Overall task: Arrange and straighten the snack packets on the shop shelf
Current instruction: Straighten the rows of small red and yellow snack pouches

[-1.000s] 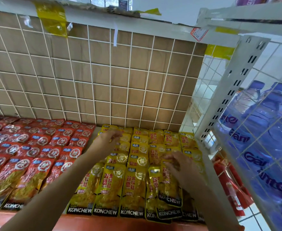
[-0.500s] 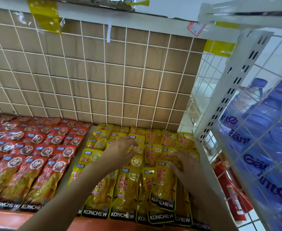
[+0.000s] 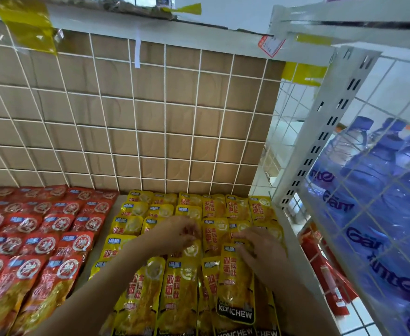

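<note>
Shelf floor [image 3: 96,251] shows bare between red packets [image 3: 41,238] and yellow packets [image 3: 213,207], where your left hand [image 3: 174,235] pinches one and your right hand [image 3: 262,258] presses flat

- Two bare forearms reach forward from the bottom edge, with the hands near each other but apart.
- The left forearm [image 3: 97,294] slants up from the lower left. The left hand [image 3: 174,235] shows its back, fingers bent downward and blurred, so its grip cannot be told.
- The right forearm [image 3: 303,309] enters from the lower right. The right hand [image 3: 259,254] lies palm down, fingers loosely spread, pointing left.
</note>
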Available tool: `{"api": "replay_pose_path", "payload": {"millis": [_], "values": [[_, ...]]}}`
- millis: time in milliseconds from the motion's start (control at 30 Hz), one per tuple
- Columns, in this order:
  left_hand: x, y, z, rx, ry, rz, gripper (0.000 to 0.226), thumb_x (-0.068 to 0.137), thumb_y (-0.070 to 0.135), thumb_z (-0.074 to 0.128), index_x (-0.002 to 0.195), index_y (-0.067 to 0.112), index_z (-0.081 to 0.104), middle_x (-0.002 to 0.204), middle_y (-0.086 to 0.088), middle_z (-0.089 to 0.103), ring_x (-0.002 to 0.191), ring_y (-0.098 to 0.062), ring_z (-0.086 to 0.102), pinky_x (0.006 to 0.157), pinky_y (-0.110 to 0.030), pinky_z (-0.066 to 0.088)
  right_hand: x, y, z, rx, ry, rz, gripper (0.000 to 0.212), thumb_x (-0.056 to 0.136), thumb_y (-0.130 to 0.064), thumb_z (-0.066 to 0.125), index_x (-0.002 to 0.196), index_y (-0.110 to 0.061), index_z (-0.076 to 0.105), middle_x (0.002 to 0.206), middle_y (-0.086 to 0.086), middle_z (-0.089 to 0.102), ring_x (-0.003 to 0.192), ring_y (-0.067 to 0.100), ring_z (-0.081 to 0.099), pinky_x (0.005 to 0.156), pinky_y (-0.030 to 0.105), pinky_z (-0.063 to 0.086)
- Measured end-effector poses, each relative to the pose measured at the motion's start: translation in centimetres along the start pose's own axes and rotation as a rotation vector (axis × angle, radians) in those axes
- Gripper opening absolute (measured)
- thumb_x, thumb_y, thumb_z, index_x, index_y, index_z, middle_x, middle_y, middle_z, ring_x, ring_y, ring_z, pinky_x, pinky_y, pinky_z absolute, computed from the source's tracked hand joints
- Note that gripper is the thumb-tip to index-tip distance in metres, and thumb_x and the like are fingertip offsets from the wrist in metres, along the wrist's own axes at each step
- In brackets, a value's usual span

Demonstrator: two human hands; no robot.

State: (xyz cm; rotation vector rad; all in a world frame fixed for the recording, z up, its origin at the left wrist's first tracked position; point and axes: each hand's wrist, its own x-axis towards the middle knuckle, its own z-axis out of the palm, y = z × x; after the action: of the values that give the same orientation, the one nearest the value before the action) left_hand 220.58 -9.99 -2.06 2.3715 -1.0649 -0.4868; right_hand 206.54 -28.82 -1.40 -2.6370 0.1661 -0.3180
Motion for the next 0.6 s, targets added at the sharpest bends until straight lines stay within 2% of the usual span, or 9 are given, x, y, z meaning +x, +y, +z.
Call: {"api": "replay_pose_path", "payload": {"millis": [67, 133, 267, 333, 467, 600], "values": [[0.1, -0.4, -0.3, -0.065, -0.024, -0.015, 0.012, 0.088, 0.013, 0.058, 0.095, 0.021, 0.065, 0.102, -0.001, 0.063, 0.094, -0.015, 0.060, 0.083, -0.029, 0.049, 0.6, -1.5, 0.6, -0.008, -0.069, -0.071, 0.036, 0.084, -0.040, 0.048, 0.110, -0.022, 0.065, 0.111, -0.003, 0.061, 0.107, 0.013, 0.052, 0.090, 0.026, 0.038], [0.2, -0.5, -0.6, -0.065, -0.048, -0.018, 0.013, 0.087, 0.011, 0.060, 0.099, 0.015, 0.066, 0.095, 0.000, 0.062, 0.090, -0.015, 0.059, 0.078, -0.024, 0.048, 1.4, -3.1, 1.6, -0.057, -0.189, -0.127, 0.041, 0.086, -0.043, 0.045, 0.116, -0.021, 0.062, 0.116, -0.002, 0.059, 0.112, 0.015, 0.048, 0.096, 0.028, 0.033], [0.2, -0.8, -1.2, 0.010, -0.058, 0.005, 0.019, 0.085, 0.015, 0.065, 0.103, 0.007, 0.065, 0.098, -0.007, 0.065, 0.083, -0.008, 0.052, 0.062, -0.005, 0.036, 2.3, -5.6, 3.1, -0.181, -0.299, -0.212, 0.033, 0.088, -0.029, 0.046, 0.115, -0.016, 0.059, 0.113, 0.003, 0.058, 0.110, 0.019, 0.046, 0.096, 0.032, 0.034], [0.1, -1.0, -1.2, 0.016, -0.051, 0.008, 0.019, 0.085, 0.015, 0.064, 0.103, 0.006, 0.066, 0.101, -0.008, 0.065, 0.082, -0.007, 0.050, 0.059, -0.002, 0.032, 2.4, -6.0, 3.6, -0.238, -0.317, -0.182, 0.028, 0.088, -0.027, 0.050, 0.114, -0.018, 0.056, 0.115, 0.001, 0.056, 0.110, 0.018, 0.045, 0.096, 0.031, 0.035], [0.2, -1.0, -1.1, 0.013, -0.020, 0.008, 0.017, 0.087, 0.015, 0.062, 0.102, 0.009, 0.066, 0.102, -0.005, 0.065, 0.081, -0.004, 0.048, 0.058, -0.002, 0.031, 2.2, -6.3, 4.2, -0.193, -0.320, -0.109, 0.025, 0.084, -0.034, 0.062, 0.105, -0.022, 0.055, 0.108, -0.001, 0.057, 0.103, 0.016, 0.047, 0.089, 0.030, 0.039], [0.2, -1.2, -1.0, 0.016, -0.006, 0.031, 0.015, 0.086, 0.014, 0.063, 0.099, 0.008, 0.067, 0.091, 0.001, 0.061, 0.077, -0.002, 0.047, 0.058, -0.001, 0.033, 2.1, -6.2, 4.6, -0.149, -0.309, -0.112, 0.021, 0.084, -0.033, 0.063, 0.101, -0.023, 0.057, 0.104, -0.002, 0.058, 0.098, 0.014, 0.047, 0.083, 0.028, 0.038]]}}
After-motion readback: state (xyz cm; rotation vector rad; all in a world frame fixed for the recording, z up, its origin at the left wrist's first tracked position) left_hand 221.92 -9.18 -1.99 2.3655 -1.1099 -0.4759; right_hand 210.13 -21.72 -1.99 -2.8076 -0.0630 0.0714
